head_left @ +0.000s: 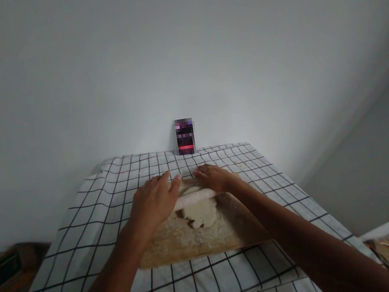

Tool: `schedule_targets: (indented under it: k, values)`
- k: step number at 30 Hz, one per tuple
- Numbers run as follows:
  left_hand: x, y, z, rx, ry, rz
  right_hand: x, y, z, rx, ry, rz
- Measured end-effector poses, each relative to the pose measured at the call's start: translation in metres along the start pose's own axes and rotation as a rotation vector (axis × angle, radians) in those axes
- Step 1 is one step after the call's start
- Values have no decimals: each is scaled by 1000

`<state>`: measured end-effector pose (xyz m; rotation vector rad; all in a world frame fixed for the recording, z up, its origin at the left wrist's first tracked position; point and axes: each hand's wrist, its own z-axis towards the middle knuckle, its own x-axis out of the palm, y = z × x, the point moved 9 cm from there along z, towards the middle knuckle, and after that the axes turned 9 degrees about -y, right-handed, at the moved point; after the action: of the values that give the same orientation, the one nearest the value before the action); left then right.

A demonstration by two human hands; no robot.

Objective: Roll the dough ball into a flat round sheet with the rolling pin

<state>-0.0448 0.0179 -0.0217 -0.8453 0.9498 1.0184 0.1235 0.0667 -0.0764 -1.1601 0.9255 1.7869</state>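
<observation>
We are resting our left hand (155,199) and right hand (217,178), both loosely outstretched, over the ends of the rolling pin (197,198), and should be pressing evenly, since ragged-edged dough (203,211) is lying beneath it on the dusted board (181,250).

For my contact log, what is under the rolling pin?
Dough sticks out from under the rolling pin on its near side, over a wooden board. What lies directly beneath the pin is covered.
</observation>
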Motion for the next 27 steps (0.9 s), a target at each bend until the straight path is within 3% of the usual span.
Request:
schedule_targets:
  k: [6,14,22,27]
  values:
    - [-1,-11,-13,69,-27,-15,-13,4,-19,94,-48,58]
    - [2,-8,-2,27,32,-8,-22,-1,16,144,-94,139]
    - [1,-24,-23,116,-35,6,-27,6,-33,196,-67,80]
    - [11,-8,-1,23,69,1,-24,0,4,137,-71,124]
